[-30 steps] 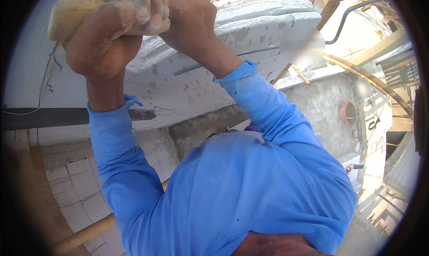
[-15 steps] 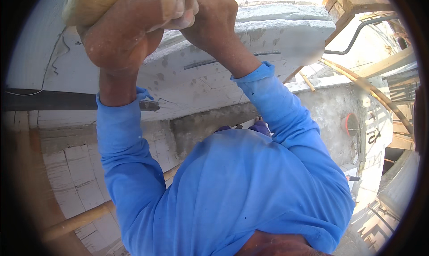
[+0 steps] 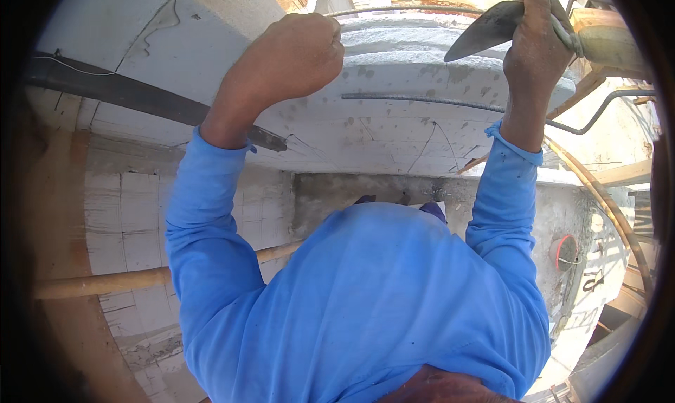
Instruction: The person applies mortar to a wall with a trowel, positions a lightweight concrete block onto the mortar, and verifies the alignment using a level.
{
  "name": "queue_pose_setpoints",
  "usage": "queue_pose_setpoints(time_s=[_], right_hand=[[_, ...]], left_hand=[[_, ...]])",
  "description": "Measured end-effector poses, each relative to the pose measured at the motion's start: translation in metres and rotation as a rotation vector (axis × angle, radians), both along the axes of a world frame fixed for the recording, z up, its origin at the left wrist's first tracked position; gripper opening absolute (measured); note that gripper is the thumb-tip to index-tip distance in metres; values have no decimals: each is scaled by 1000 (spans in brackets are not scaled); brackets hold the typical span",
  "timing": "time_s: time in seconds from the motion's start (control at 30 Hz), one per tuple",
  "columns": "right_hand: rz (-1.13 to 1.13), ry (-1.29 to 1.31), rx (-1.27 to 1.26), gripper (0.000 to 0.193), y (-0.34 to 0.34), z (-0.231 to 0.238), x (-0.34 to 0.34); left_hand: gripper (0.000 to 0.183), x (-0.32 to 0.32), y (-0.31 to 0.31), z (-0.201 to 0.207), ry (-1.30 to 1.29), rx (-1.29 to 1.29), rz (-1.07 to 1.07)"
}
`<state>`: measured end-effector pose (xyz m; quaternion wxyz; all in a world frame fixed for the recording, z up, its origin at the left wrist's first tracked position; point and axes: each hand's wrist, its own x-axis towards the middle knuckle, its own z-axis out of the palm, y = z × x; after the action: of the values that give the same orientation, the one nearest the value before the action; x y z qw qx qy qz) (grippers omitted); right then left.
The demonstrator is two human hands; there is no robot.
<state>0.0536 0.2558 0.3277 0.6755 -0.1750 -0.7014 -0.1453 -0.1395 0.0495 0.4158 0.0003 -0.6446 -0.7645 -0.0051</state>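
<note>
My right hand [image 3: 538,55] is raised at the upper right, its fingers wrapped round a trowel [image 3: 485,32]. The trowel's dark pointed blade sticks out to the left, above the light block wall. My left hand [image 3: 292,59] is closed in a fist in front of the wall's left part; anything inside it is hidden. Between the hands runs the wall top [image 3: 401,48], rough and pale with layered edges. A ribbed steel bar [image 3: 422,101] shows against the wall's face below it.
A dark beam or pipe [image 3: 162,97] juts in from the left. A bamboo pole [image 3: 112,283] crosses the lower left, another pole [image 3: 612,203] curves at the right. A red-rimmed bucket [image 3: 564,252] stands on the grey floor. A bent steel bar [image 3: 605,111] protrudes at upper right.
My hands, close together before, are now apart. The right has moved right, and the trowel's blade has come into sight. The left is closed lower and farther right. The whole view has shifted.
</note>
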Motion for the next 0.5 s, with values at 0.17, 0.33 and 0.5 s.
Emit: queue_pose_setpoints(time_s=[0.17,0.33,0.5], right_hand=[[354,23,-344,17,-38,-16,25],[751,283,-626,28,-38,-19,30],[875,317,-483,13,-29,-9,18]], left_hand=[[16,-13,-20,-69,271,33,363],[20,12,-47,-51,8,89,557],[26,2,-44,-64,85,295,500]])
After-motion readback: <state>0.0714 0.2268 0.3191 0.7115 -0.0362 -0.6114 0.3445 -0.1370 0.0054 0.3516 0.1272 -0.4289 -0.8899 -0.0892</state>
